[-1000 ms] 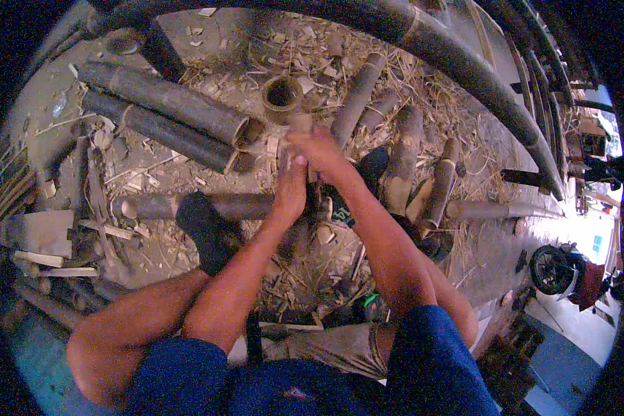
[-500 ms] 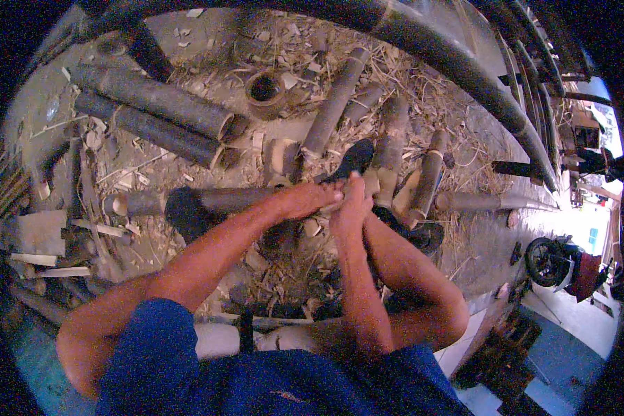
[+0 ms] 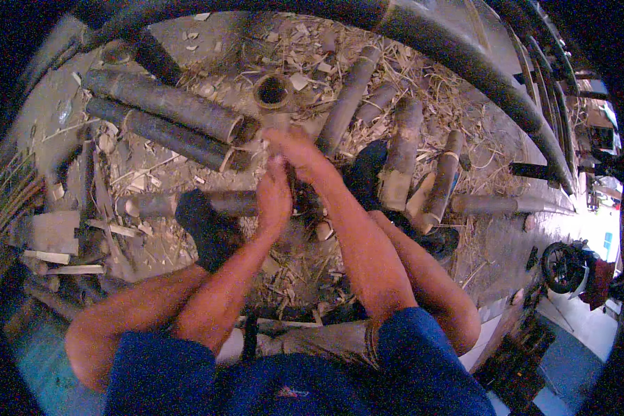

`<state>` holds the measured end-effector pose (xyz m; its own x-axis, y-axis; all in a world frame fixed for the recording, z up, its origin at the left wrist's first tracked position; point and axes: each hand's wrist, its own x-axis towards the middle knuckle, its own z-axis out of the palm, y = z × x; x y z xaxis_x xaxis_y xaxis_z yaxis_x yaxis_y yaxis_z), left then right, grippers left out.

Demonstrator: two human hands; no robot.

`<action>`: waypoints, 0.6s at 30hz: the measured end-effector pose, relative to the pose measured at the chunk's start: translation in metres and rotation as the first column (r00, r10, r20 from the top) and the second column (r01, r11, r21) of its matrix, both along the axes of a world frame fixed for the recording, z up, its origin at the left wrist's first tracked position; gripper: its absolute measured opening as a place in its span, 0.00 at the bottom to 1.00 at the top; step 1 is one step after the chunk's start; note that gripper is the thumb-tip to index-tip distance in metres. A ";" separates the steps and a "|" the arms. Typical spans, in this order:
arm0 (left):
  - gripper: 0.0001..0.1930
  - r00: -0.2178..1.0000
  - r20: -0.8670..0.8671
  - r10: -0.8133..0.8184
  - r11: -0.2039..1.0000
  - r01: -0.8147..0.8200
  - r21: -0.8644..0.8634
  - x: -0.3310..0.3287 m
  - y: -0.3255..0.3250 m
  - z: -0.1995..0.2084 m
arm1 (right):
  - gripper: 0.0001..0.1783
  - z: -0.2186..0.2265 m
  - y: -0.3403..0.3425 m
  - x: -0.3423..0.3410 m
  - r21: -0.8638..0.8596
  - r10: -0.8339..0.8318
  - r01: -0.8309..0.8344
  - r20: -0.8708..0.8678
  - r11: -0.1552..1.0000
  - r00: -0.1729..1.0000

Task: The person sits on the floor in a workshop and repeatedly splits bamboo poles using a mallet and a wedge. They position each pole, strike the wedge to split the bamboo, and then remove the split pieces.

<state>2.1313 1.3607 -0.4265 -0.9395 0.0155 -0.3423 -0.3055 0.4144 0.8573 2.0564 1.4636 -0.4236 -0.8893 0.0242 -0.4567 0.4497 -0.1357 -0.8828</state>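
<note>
My left hand (image 3: 276,186) is closed, its fingers wrapped round something I cannot make out. Just above and to the right, my right hand (image 3: 297,149) is curled and blurred; what it grips is hidden. The two hands almost meet, over a short upright piece of bamboo (image 3: 306,201) that my right forearm partly covers. Left of the hands lie two thick dark bamboo lengths (image 3: 180,114), their cut ends close to my fingers. A round bamboo section (image 3: 272,90) with a hollow top stands just beyond the hands.
Several cut bamboo pieces, one of them a short length (image 3: 442,182), lie to the right. A long thick bamboo pole (image 3: 464,62) arches across the far side. Chips and shavings (image 3: 305,41) litter the ground. My dark-shod left foot (image 3: 202,225) rests by a lying bamboo length (image 3: 149,204). A motorcycle (image 3: 568,267) stands far right.
Both hands have moved left; the right hand has also gone farther away and now sits above the left. My left forearm stands more upright. The view has shifted slightly.
</note>
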 end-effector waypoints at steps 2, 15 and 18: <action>0.30 0.956 -0.057 0.287 0.947 -0.273 0.171 0.029 -0.002 0.001 | 0.27 0.023 -0.040 -0.001 0.293 0.394 -0.403 0.092 0.867 0.915; 0.41 0.922 0.202 -0.330 0.895 0.237 0.379 -0.020 0.016 -0.009 | 0.25 -0.013 0.022 0.005 0.811 -0.030 0.321 -0.352 0.489 0.936; 0.44 0.811 0.000 -0.586 0.794 0.574 0.199 -0.029 0.027 -0.015 | 0.18 0.007 0.044 0.055 0.430 -0.522 0.516 -0.115 0.741 0.845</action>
<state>2.1024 1.3882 -0.4419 -0.7127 0.6179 -0.3322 -0.1098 0.3695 0.9227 2.1117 1.5071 -0.4169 -0.6752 0.6753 -0.2966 0.4333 0.0377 -0.9005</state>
